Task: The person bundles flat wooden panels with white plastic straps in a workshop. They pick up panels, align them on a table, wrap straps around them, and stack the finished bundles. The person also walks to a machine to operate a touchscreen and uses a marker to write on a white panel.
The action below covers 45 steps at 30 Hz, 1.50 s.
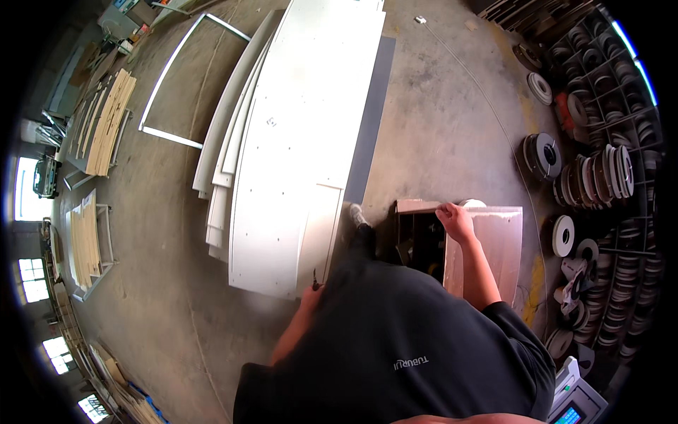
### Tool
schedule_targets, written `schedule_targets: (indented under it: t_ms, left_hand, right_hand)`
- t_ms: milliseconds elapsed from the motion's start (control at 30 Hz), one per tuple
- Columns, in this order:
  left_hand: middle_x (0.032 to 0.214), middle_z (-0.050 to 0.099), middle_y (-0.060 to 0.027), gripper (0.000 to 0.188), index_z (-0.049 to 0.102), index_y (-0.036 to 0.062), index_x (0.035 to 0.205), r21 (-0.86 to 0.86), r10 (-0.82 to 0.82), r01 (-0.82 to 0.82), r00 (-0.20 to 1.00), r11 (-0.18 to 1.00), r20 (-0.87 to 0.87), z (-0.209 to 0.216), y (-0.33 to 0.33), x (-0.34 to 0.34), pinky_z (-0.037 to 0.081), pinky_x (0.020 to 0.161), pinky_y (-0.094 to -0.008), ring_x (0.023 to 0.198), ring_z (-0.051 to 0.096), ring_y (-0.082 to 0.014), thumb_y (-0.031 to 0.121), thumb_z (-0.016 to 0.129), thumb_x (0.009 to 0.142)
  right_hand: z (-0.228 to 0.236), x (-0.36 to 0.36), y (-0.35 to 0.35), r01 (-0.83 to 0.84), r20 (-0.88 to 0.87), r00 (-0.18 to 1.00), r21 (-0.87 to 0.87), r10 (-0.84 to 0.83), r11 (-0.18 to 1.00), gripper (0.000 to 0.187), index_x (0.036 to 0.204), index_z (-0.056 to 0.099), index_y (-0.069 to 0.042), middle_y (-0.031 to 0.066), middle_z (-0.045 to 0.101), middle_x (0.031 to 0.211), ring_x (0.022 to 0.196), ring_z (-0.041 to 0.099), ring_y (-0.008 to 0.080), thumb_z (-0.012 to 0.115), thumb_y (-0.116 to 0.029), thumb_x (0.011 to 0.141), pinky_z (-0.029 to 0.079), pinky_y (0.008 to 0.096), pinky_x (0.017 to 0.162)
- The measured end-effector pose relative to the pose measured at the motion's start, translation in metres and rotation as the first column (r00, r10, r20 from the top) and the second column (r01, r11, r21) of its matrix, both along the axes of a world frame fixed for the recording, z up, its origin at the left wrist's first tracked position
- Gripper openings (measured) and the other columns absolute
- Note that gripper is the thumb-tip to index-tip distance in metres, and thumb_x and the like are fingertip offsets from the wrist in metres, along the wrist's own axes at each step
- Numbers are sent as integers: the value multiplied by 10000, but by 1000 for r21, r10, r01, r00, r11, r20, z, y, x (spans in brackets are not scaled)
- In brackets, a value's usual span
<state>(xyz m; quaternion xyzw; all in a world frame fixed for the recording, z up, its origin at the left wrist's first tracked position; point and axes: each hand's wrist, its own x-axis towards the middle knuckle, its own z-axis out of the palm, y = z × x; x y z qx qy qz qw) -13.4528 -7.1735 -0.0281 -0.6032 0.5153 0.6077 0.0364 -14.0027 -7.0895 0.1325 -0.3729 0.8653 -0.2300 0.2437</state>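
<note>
My left hand [311, 297] is closed round a small dark pointed tool [315, 278], beside the near corner of a stack of white panels [282, 205]. What kind of tool it is cannot be made out. Over to the right, my right hand [457, 222] is over an open-topped box [418, 205] with a dark inside, at the edge of a pale brownish board or lid [487, 254] that covers its right part. Those fingers are bent together; anything between them is too small to tell. A white roll [472, 203] shows just behind this hand.
Rolls of edging strip [593, 177] stand on the floor and on a rack [613, 141] at the right. A thin cord [480, 88] crosses the concrete floor. At left lie a white frame [157, 92] and stacked wooden boards [85, 240]. A machine screen [567, 415] is at lower right.
</note>
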Motion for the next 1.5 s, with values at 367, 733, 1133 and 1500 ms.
schedule_targets:
  t_ms: [367,733,1133,1500]
  left_hand:
    - [615,573,10,248,689,51,855,-115,459,-470,882,875,-107,-23,-230,-126,405,479,-313,500,515,-112,277,680,954]
    - [711,679,-62,398,750,23,966,-199,153,-157,988,967,-36,43,-293,-327,525,680,-385,681,656,-188,414,684,928]
    - [993,727,-265,476,720,4,1018,-308,-22,72,986,949,164,-16,-443,-608,539,860,-528,989,672,-484,458,589,972]
    - [1142,714,-227,426,655,56,1132,-587,394,-111,837,802,379,-46,-772,-730,531,919,-545,1080,670,-437,449,620,972]
  right_hand:
    - [-24,-84,-34,131,342,909,309,-239,942,351,1094,744,-27,141,766,905,723,732,222,676,-327,926,578,361,728]
    - [-130,-221,-58,0,461,859,438,-224,899,449,1133,723,22,101,778,1004,851,752,226,591,-382,990,579,389,788]
    - [-88,-486,-212,106,492,788,482,-370,869,374,1163,708,2,135,768,1013,811,746,225,585,-311,1000,586,390,699]
    - [-50,-665,-371,78,469,816,492,-339,867,328,1138,666,4,125,752,950,798,732,224,611,-281,985,574,363,637]
